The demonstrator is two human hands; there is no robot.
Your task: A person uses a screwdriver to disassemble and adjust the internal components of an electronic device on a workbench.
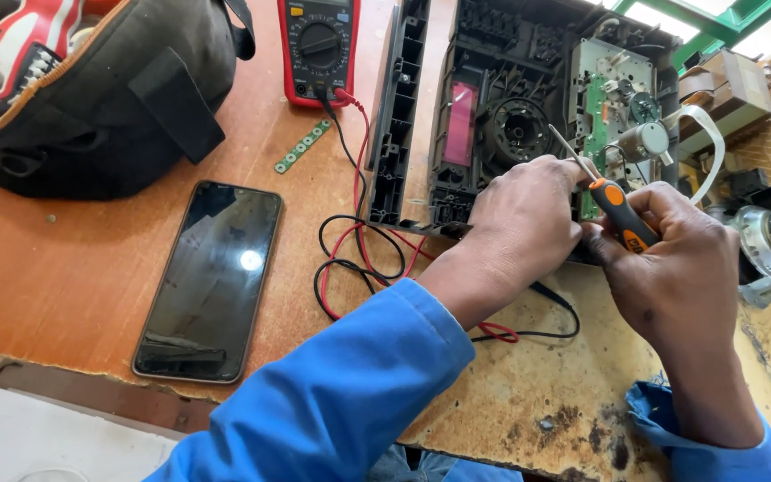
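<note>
Head view: left hand (pixel 524 214) hides the screwdriver (pixel 613 203) tip (right hand (pixel 675 268) holds it).

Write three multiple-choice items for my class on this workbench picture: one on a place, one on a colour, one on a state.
1. Where does the phone lie?
A. left of the tangled wires
B. inside the bag
C. on the opened device

2. What colour is the meter?
A. yellow
B. red
C. green

3. What is the phone's screen doing?
A. showing a video
B. glowing white
C. dark

Answers:
1 A, it lies flat on the table left of the wires.
2 B, its casing is red.
3 C, the glass only reflects light.

The right hand grips a screwdriver; the left hand steadies the device.
</note>
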